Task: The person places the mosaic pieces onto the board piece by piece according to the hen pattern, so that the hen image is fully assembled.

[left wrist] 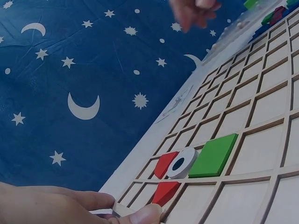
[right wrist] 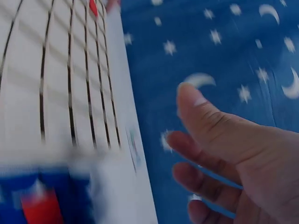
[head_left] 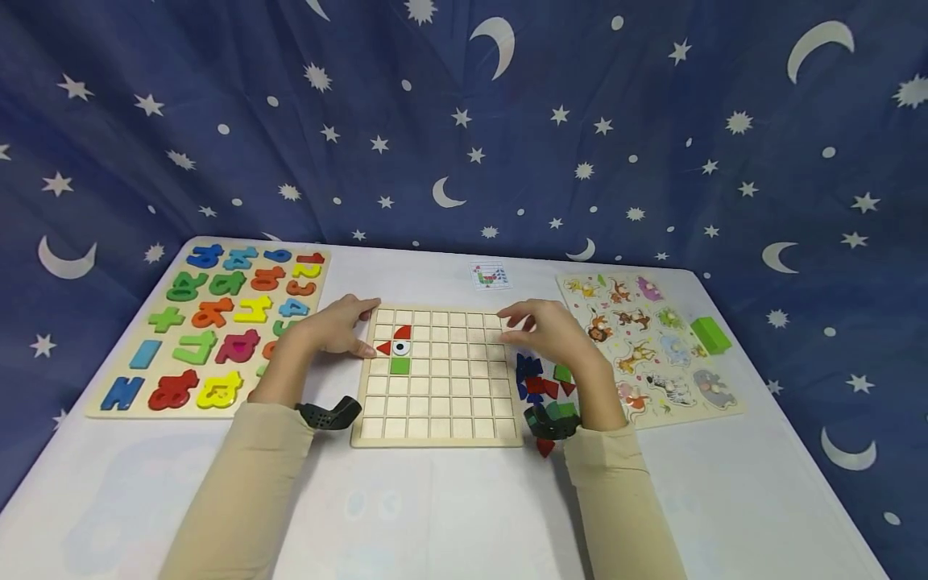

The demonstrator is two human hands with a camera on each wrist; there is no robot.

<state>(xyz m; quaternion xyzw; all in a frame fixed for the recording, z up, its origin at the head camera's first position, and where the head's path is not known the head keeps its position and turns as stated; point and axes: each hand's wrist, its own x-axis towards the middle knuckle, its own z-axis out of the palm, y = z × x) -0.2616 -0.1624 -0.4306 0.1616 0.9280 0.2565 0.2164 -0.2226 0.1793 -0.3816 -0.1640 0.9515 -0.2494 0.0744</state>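
nearest on the tabletop (head_left: pixel 464 524), a red piece (head_left: pixel 545 449) marks the near end of the loose pieces (head_left: pixel 533 384), a heap strung front to back along the right side of the grid board (head_left: pixel 449 395) and partly hidden by a black wrist strap (head_left: pixel 563 427). the right hand (head_left: pixel 554 334) is clearly the nearer, hanging past the heap above the board's far right corner, so the pieces lie below it and back toward the person; its fingers are relaxed, thumb apart, holding nothing. the left hand (head_left: pixel 333 326), across the board, spreads thumb and forefinger along the left edge, touching without closing round it, beside the placed green square (head_left: pixel 400 366), eye piece (head_left: pixel 400 347) and two red shapes (head_left: pixel 403 332). farthest, beyond the board, lies the picture card (head_left: pixel 490 275).
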